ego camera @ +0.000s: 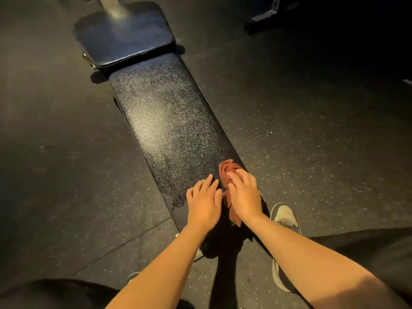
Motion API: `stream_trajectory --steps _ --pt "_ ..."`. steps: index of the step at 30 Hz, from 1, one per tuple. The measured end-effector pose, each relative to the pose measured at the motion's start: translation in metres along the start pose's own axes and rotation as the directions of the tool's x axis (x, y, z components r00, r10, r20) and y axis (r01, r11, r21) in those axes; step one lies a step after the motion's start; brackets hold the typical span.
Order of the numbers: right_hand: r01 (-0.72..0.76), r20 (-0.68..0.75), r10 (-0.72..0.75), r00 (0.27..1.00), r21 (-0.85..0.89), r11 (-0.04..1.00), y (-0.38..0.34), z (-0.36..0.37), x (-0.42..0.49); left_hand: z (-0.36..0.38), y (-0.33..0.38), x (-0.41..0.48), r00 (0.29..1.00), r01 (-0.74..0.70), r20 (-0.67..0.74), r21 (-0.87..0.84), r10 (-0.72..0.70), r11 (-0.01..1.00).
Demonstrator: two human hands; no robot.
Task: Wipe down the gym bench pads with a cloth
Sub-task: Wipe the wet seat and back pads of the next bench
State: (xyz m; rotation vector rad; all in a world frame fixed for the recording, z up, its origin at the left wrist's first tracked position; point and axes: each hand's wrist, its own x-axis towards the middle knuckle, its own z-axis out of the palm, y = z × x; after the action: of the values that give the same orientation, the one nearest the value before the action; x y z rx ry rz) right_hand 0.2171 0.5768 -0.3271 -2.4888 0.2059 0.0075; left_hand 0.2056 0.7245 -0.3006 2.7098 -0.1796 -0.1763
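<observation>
A long black back pad (165,121) of the gym bench runs away from me, its surface speckled with wet streaks. Beyond it sits the shorter black seat pad (124,39). A crumpled rust-brown cloth (227,170) lies at the near right edge of the long pad. My right hand (244,196) lies on top of the cloth, fingers bent over it. My left hand (204,200) rests flat on the pad just left of the cloth, fingers spread and straight.
Dark speckled rubber floor (312,130) surrounds the bench. A metal post (112,5) rises behind the seat pad. Another machine's black frame foot (263,21) stands at the upper right. My light shoe (285,217) is on the floor right of the bench.
</observation>
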Motion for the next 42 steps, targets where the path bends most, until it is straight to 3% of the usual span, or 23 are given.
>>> stream_trajectory --steps 3,8,10,13,16,20,24,28,31,37,42 --pt "-0.004 -0.043 0.002 0.999 -0.059 0.998 0.005 0.002 -0.031 0.008 0.003 0.003 0.999 -0.041 0.033 0.001 0.041 0.999" --pt "-0.068 -0.152 0.119 0.981 0.306 0.950 -0.017 -0.008 -0.006 0.014 0.013 0.009 0.999 -0.038 0.027 0.017 0.037 0.999" --pt "-0.049 -0.138 0.090 0.986 0.279 0.959 -0.024 -0.015 0.015 0.013 0.013 0.012 0.999 -0.046 0.016 0.024 0.046 0.999" --pt "-0.050 0.002 0.050 0.999 0.135 0.990 -0.017 -0.014 0.026 0.014 0.011 0.010 0.997 -0.080 0.013 0.048 0.079 0.996" --pt "-0.086 -0.007 0.086 0.996 0.005 0.996 0.003 -0.007 0.010 0.019 0.011 0.006 0.995 -0.098 0.021 0.054 0.097 0.994" --pt "-0.259 -0.094 0.262 0.961 0.047 0.965 0.020 0.000 -0.035 0.027 0.016 -0.005 0.990 -0.140 0.036 0.082 0.138 0.987" --pt "-0.310 -0.112 0.317 0.942 0.070 0.948 0.025 -0.002 -0.055 0.033 0.022 -0.018 0.979 -0.184 0.102 0.097 0.174 0.978" --pt "-0.196 -0.080 0.222 0.972 0.248 0.949 0.020 -0.014 -0.019 0.032 0.022 -0.021 0.971 -0.184 0.171 0.102 0.164 0.978" --pt "-0.110 -0.009 0.115 0.993 0.210 0.971 0.020 -0.014 -0.007 0.030 0.017 -0.025 0.971 -0.201 0.155 0.099 0.184 0.975" --pt "-0.351 0.007 0.362 0.932 0.266 0.898 0.034 -0.011 -0.028 0.033 0.014 -0.033 0.964 -0.210 0.188 0.107 0.188 0.972" --pt "-0.425 0.030 0.432 0.902 0.249 0.870 0.031 -0.005 -0.051 0.035 0.013 -0.042 0.962 -0.218 0.190 0.113 0.195 0.969"
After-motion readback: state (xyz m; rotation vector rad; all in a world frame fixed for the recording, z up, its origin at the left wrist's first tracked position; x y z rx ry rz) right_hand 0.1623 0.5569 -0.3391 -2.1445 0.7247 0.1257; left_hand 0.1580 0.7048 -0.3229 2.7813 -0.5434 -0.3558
